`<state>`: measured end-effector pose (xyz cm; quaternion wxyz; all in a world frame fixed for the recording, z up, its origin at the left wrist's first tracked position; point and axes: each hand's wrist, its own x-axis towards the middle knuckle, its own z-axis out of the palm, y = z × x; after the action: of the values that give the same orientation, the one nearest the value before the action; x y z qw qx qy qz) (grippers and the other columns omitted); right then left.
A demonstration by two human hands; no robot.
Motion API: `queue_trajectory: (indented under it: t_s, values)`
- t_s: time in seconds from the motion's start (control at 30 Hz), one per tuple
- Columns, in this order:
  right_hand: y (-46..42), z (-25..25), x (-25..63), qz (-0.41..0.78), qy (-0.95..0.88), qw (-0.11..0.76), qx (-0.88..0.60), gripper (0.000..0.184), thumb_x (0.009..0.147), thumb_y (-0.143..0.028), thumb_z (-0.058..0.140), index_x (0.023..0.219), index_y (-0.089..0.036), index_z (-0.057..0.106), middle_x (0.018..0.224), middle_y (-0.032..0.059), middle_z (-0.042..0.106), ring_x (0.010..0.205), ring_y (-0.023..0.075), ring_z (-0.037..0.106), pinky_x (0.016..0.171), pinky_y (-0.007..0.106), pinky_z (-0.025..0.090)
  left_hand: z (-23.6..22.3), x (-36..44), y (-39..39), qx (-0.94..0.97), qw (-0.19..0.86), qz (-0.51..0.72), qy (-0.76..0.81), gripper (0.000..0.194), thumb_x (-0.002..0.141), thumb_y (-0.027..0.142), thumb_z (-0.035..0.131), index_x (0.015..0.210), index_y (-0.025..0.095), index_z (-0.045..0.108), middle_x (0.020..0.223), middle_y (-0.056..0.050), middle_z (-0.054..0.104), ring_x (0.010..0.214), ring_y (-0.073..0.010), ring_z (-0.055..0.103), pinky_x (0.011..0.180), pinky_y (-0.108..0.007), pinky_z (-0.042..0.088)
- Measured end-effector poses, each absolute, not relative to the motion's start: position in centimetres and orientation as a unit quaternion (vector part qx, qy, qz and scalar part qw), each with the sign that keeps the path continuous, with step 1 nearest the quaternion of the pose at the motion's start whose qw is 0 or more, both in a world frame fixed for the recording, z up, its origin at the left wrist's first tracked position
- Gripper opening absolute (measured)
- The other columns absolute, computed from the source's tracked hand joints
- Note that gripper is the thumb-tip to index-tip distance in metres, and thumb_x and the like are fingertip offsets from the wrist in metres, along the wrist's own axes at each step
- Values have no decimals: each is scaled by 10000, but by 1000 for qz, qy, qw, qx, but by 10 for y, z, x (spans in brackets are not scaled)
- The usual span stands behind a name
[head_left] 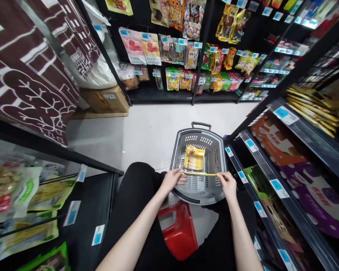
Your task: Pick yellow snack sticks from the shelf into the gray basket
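A grey shopping basket (214, 188) stands on the floor in front of me, with a yellow snack packet (194, 158) lying inside it. Over the basket I hold a second flat yellow packet (200, 174) edge-on between both hands. My left hand (173, 178) pinches its left end and my right hand (227, 184) pinches its right end. Both hands have their fingers closed on the packet.
I sit on a red stool (180, 233) in a shop aisle. Dark shelves with packets run along my right (288, 158) and my left (31, 195). More hanging snack packets fill the far shelves (180, 64). A cardboard box (107, 99) stands at the back left.
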<state>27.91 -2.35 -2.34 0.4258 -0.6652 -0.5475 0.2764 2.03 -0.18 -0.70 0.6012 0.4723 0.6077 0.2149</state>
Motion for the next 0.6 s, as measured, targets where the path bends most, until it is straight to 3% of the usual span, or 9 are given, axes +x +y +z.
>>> queue_trajectory:
  t_s: [0.07,0.17,0.27,0.37,0.6]
  values:
    - [-2,-35,283,226,-584,364,-689,385,733,-523,556,700,-165,693,767,83,602,752,205,561,675,307,434,-18,23,-2,507,565,165,629,365,887,254,355,1175,82,499,980,-147,670,851,-198,657,786,-344,520]
    - [36,-66,285,256,-614,238,-708,412,788,-516,471,721,-168,680,709,79,635,668,195,579,611,269,402,-31,36,-1,558,520,95,640,290,771,205,534,1030,94,605,968,-175,665,993,-296,599,918,-462,416]
    - [74,-110,283,259,-608,139,-738,396,819,-464,433,715,-165,671,593,73,640,541,182,563,536,246,350,-37,58,0,668,472,-27,574,284,760,224,533,1002,103,619,968,-188,661,979,-322,598,878,-473,431]
    - [107,-158,276,226,-596,107,-763,357,822,-406,444,710,-158,676,654,104,674,580,185,589,551,236,347,-44,84,-1,725,454,-86,510,334,789,233,495,1086,105,578,1001,-179,651,949,-302,607,824,-447,467]
    - [157,-255,258,252,-560,54,-787,306,835,-351,460,805,-143,682,772,106,697,674,178,629,602,212,382,-67,105,-14,687,517,-187,475,547,811,348,515,1294,102,438,1233,-240,517,1166,-344,467,945,-534,367]
